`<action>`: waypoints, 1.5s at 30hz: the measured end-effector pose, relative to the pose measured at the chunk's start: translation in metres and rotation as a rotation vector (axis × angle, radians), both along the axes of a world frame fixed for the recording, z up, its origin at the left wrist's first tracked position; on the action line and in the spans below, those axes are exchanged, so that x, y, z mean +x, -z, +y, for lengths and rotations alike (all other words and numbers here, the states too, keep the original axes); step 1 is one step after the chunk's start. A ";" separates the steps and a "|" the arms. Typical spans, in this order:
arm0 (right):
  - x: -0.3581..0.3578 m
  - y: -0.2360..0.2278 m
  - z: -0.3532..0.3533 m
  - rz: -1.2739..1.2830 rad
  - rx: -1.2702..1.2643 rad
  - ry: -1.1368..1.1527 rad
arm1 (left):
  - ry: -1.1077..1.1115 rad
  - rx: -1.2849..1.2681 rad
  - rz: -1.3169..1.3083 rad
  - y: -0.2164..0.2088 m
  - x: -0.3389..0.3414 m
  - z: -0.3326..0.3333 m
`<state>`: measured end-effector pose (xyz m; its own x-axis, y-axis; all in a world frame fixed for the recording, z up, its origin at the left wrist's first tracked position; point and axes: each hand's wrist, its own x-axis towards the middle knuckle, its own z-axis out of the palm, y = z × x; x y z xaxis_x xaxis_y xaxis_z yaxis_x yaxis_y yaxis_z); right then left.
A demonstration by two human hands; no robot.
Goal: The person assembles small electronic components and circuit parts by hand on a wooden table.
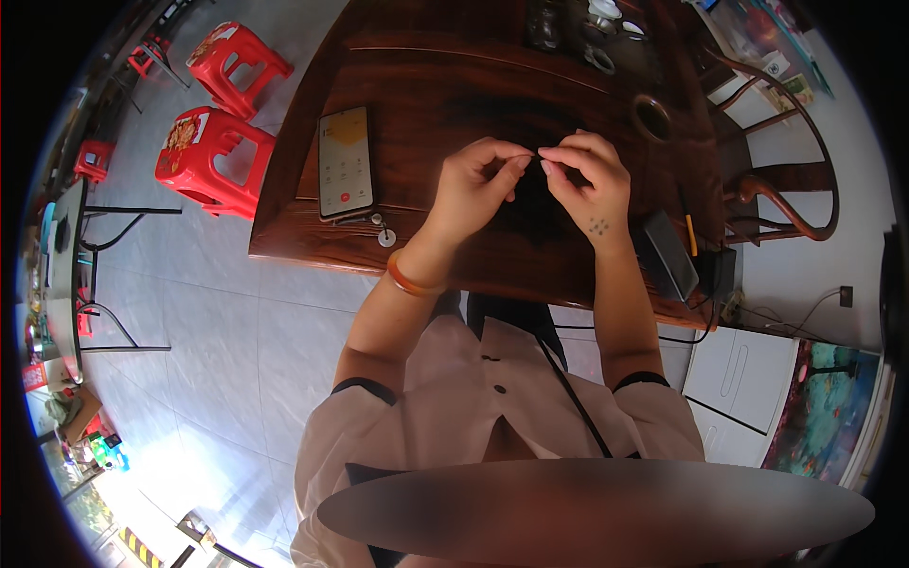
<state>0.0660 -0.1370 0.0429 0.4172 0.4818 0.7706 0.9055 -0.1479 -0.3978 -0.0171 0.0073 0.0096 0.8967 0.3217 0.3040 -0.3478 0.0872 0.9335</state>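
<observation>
Both hands are raised over the dark wooden table, fingertips nearly meeting. My left hand, with an orange bangle on its wrist, pinches thumb against forefinger. Facing it, my right hand pinches in the same way, with small dark dots marked on its back. Something dark and very small may sit between the two pinches; it is too fine to name. Under and behind the hands lies a black patch on the tabletop, whose nature I cannot tell. To the left of my left hand lies a phone with its screen lit.
A dark box-shaped object and a yellow stick lie right of my right forearm. Cups stand at the table's far side. A wooden chair is at the right, red stools at the left, white drawers at the lower right.
</observation>
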 end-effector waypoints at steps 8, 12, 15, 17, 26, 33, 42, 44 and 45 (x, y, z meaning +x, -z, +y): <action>0.002 0.002 0.004 -0.134 0.023 0.039 | -0.103 0.222 -0.089 -0.001 0.003 -0.001; -0.006 0.002 0.009 -0.030 0.035 0.097 | -0.138 0.310 -0.078 -0.002 0.002 0.000; -0.005 0.005 0.009 0.050 -0.005 0.137 | -0.125 0.361 -0.081 -0.006 0.000 0.000; 0.002 0.012 0.009 0.088 0.010 0.122 | -0.142 0.414 -0.070 -0.005 0.000 0.000; 0.047 0.035 -0.024 0.155 -0.502 0.419 | -0.366 1.019 -0.048 0.005 0.002 0.006; 0.057 0.050 -0.016 -0.039 -0.590 0.519 | -0.434 0.960 -0.111 0.011 0.008 0.007; 0.033 0.024 -0.003 0.080 -0.271 0.282 | -0.392 0.654 -0.276 0.001 0.012 0.004; 0.014 0.015 0.002 0.239 -0.155 0.097 | -0.326 0.569 -0.255 0.002 0.011 -0.002; 0.008 0.013 0.001 0.235 -0.157 0.091 | -0.247 0.484 -0.238 0.003 0.012 -0.005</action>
